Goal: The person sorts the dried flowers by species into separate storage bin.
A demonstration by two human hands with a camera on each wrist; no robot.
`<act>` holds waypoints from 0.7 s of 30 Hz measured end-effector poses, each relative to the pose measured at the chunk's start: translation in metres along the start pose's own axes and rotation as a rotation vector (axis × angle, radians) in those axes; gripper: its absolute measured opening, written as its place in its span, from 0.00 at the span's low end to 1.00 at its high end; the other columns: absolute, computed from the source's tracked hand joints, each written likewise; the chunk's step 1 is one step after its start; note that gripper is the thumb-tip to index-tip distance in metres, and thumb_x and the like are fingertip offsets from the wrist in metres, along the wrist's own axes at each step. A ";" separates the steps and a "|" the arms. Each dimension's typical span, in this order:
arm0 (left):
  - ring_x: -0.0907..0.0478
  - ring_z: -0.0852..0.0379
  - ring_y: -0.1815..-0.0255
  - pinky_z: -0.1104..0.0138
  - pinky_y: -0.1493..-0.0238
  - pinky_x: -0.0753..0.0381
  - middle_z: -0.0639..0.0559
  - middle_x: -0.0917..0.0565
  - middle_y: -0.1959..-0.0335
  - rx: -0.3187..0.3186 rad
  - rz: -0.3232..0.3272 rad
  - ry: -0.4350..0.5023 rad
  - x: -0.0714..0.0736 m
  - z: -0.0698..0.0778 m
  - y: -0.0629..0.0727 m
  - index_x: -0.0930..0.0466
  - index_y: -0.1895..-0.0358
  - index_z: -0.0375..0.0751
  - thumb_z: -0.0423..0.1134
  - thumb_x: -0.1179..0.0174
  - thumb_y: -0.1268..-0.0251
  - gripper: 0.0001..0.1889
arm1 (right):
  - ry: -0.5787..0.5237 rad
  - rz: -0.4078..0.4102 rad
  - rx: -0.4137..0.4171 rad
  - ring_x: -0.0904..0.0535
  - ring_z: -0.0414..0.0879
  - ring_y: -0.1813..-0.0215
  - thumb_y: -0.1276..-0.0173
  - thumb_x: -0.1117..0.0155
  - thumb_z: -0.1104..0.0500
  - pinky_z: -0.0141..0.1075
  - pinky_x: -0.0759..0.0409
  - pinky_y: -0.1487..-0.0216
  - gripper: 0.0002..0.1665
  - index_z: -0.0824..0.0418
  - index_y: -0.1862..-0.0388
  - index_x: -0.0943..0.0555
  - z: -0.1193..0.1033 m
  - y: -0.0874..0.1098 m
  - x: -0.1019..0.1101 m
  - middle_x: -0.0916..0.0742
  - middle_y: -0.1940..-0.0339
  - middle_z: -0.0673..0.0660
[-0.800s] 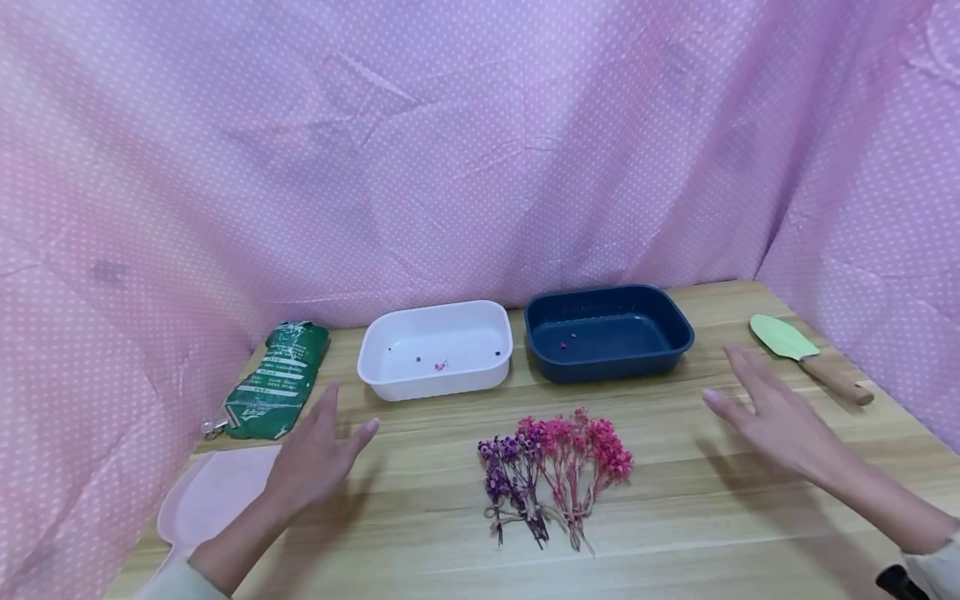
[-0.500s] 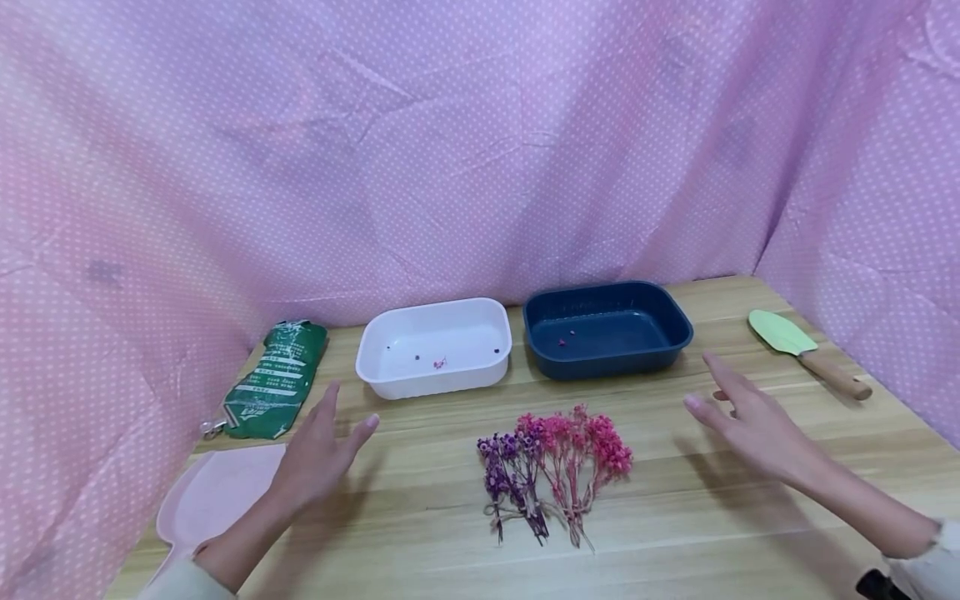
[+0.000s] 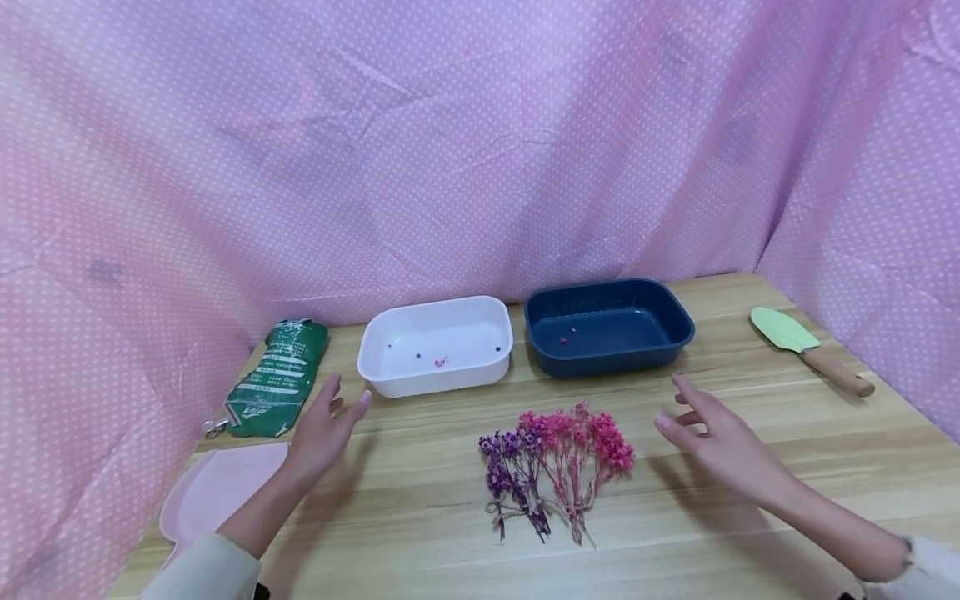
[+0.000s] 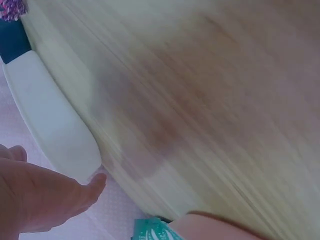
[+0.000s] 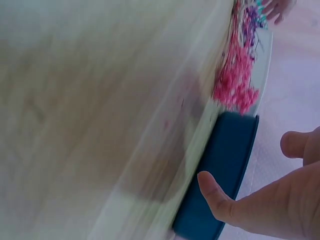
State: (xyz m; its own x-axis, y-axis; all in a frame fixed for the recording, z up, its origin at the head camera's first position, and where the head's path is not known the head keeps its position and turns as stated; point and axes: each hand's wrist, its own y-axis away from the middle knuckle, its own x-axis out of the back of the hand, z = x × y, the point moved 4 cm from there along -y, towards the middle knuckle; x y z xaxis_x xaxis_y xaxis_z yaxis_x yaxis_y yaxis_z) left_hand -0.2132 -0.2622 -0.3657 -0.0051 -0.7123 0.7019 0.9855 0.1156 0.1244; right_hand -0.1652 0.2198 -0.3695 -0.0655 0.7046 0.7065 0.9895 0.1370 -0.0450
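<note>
Two small dried-flower bunches tied with twine lie on the wooden table: a purple bunch and a pink bunch touching its right side. My left hand hovers over the table left of the flowers, fingers relaxed and holding nothing. To the right of the pink bunch, my right hand is held above the wood, loosely bent fingers around nothing. Behind the flowers stand a white basin and a dark blue basin, with small flower bits inside. The right wrist view shows the blue basin beyond my thumb.
A green printed bag lies at the left, above a pink flat board partly covered by my left arm. At the right edge rests a trowel with a green blade and wooden handle. Pink dotted cloth hangs behind the table.
My right hand has moved left, closer to the pink bunch, its fingers bending a little more. My left hand has shifted only slightly. The flowers and basins stay in place.
</note>
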 end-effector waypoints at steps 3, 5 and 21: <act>0.48 0.36 0.26 0.45 0.32 0.37 0.35 0.51 0.24 -0.004 0.016 0.051 0.000 0.001 -0.005 0.62 0.22 0.42 0.67 0.53 0.33 0.48 | -0.028 -0.005 -0.010 0.24 0.63 0.43 0.27 0.45 0.44 0.53 0.20 0.52 0.46 0.69 0.24 0.50 -0.004 0.003 -0.005 0.29 0.37 0.72; 0.48 0.36 0.26 0.45 0.33 0.36 0.36 0.51 0.24 -0.005 0.026 0.072 0.000 0.001 -0.008 0.61 0.22 0.43 0.64 0.52 0.31 0.45 | -0.038 -0.005 -0.017 0.24 0.62 0.44 0.28 0.45 0.44 0.53 0.20 0.52 0.46 0.70 0.25 0.49 -0.006 0.004 -0.008 0.28 0.38 0.72; 0.46 0.41 0.26 0.49 0.35 0.31 0.41 0.49 0.23 -0.012 0.037 0.326 0.002 0.004 -0.039 0.52 0.23 0.51 0.59 0.47 0.32 0.40 | -0.035 -0.088 -0.085 0.22 0.51 0.55 0.32 0.38 0.45 0.41 0.19 0.59 0.49 0.78 0.29 0.45 -0.022 0.006 -0.035 0.22 0.54 0.63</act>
State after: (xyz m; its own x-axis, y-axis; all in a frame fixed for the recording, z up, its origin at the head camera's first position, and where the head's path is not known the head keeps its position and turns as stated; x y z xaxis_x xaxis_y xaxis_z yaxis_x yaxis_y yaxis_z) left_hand -0.2524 -0.2651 -0.3667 0.0836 -0.8920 0.4443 0.9859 0.1389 0.0934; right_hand -0.1542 0.1802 -0.3790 -0.1560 0.7167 0.6797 0.9869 0.1413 0.0775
